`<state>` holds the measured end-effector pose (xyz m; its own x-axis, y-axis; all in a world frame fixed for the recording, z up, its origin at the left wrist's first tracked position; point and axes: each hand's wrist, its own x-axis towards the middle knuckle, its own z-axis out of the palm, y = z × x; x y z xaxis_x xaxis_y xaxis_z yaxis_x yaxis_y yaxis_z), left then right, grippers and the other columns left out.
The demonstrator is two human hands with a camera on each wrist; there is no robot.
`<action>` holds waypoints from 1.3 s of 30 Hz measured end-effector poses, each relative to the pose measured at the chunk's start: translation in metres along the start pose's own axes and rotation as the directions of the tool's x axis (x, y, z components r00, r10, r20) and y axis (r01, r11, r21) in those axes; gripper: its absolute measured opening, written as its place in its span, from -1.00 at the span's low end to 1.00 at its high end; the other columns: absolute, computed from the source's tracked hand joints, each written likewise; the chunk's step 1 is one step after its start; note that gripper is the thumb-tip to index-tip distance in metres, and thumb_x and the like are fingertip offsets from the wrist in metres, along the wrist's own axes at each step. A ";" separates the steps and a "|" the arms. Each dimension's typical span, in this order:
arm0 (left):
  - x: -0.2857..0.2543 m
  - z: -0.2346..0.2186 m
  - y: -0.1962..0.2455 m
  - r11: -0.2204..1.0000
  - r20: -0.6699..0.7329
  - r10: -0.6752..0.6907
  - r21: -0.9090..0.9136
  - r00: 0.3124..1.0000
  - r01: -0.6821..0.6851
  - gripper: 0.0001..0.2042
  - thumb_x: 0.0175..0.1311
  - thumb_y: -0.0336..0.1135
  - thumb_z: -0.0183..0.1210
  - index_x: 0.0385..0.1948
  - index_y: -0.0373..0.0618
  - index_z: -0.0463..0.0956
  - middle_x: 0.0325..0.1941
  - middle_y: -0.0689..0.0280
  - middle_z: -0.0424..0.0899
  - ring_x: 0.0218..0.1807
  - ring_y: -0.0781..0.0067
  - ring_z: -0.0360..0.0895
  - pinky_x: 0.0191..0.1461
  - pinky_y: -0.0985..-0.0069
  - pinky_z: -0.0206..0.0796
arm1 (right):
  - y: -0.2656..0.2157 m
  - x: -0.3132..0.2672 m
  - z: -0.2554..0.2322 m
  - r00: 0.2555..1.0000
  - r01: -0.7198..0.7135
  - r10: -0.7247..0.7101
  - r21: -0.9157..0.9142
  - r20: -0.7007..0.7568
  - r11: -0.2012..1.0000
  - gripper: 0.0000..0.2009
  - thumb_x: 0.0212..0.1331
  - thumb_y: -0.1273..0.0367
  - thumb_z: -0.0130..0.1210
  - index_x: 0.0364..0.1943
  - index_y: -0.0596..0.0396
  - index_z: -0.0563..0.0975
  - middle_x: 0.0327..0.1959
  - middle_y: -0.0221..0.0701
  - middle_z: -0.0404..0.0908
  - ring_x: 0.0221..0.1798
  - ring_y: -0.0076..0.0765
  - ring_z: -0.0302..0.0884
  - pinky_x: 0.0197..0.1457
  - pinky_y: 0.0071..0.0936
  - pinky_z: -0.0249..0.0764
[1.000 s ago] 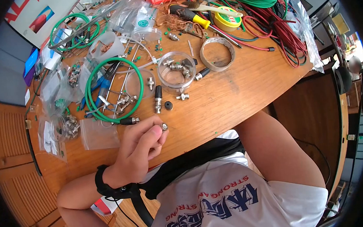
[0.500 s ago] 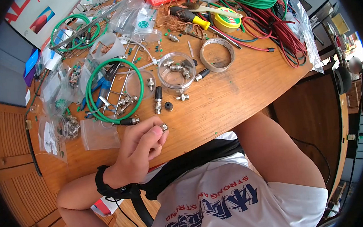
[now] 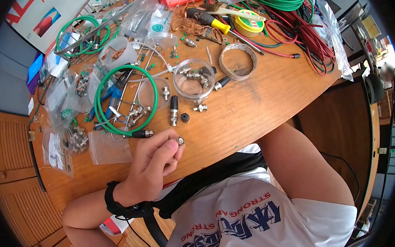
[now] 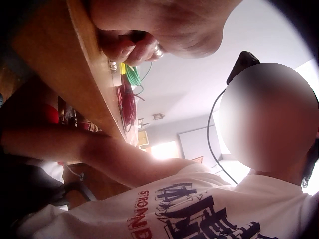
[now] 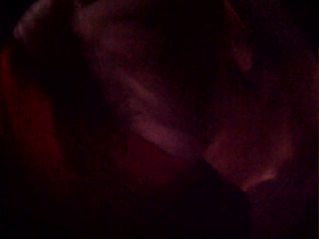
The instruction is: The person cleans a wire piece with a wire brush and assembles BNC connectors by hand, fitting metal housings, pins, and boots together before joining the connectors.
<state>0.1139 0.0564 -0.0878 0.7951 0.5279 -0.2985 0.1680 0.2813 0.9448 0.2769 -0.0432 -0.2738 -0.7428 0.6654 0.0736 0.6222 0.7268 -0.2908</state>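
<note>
My left hand [image 3: 157,160] is at the near edge of the wooden table [image 3: 259,97], with thumb and fingers pinching a small silver connector [image 3: 179,141]. In the left wrist view the same connector [image 4: 157,50] shows as a metal glint between the fingertips beside the table edge. My right arm [image 3: 295,163] runs down under the table; its hand is hidden, and the right wrist view is dark. Just beyond my left hand lie a black-and-silver connector [image 3: 173,110], a small black cap [image 3: 185,118] and a silver connector [image 3: 200,108].
A clear round dish [image 3: 194,81] with several connectors stands mid-table. A green cable coil [image 3: 123,101], plastic bags [image 3: 106,147], a tape ring [image 3: 237,61], a yellow-handled screwdriver [image 3: 211,20] and red and green wire bundles [image 3: 300,22] crowd the far side.
My left hand with the connector has stayed put; the view has shifted slightly. Nothing else has moved.
</note>
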 end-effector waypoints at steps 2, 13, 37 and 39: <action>0.000 0.000 -0.001 1.000 0.001 0.011 0.004 1.000 -0.011 -0.65 0.59 -0.10 -0.10 -0.37 -0.16 0.37 -0.44 0.42 0.37 -0.58 0.72 0.16 -0.51 0.65 -0.07 | 0.000 0.001 0.000 1.000 -0.003 0.003 0.005 -0.008 1.000 -0.70 0.28 0.39 0.00 -0.01 0.28 0.59 -0.05 0.05 0.67 0.10 0.13 0.64 0.19 -0.15 0.57; 0.000 0.000 0.000 1.000 -0.001 0.015 0.018 1.000 -0.015 -0.66 0.58 -0.11 -0.09 -0.38 -0.16 0.37 -0.43 0.42 0.38 -0.58 0.73 0.16 -0.51 0.66 -0.08 | 0.000 0.000 -0.002 0.999 -0.023 0.024 0.043 -0.034 0.999 -0.69 0.27 0.39 0.00 0.00 0.29 0.59 -0.05 0.06 0.67 0.11 0.13 0.64 0.20 -0.15 0.56; 0.000 0.001 -0.002 0.997 -0.005 0.035 -0.074 0.999 -0.036 -0.71 0.62 -0.25 -0.08 -0.37 -0.20 0.38 -0.43 0.48 0.37 -0.56 0.81 0.07 -0.48 0.66 -0.12 | 0.005 0.004 -0.007 0.993 -0.038 0.051 0.117 -0.107 0.992 -0.68 0.26 0.39 0.00 0.01 0.29 0.59 -0.03 0.07 0.66 0.13 0.15 0.63 0.23 -0.16 0.55; -0.001 0.000 -0.003 0.997 0.001 0.015 -0.077 1.000 -0.015 -0.71 0.62 -0.25 -0.08 -0.37 -0.20 0.38 -0.44 0.48 0.37 -0.56 0.81 0.07 -0.48 0.66 -0.12 | 0.007 0.004 -0.009 0.992 -0.043 0.057 0.120 -0.114 0.992 -0.68 0.26 0.39 0.00 0.01 0.29 0.59 -0.02 0.07 0.66 0.13 0.15 0.63 0.23 -0.16 0.55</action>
<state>0.1127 0.0556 -0.0903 0.7980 0.5313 -0.2844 0.1108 0.3345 0.9358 0.2800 -0.0341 -0.2673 -0.6729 0.7210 0.1654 0.6198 0.6716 -0.4060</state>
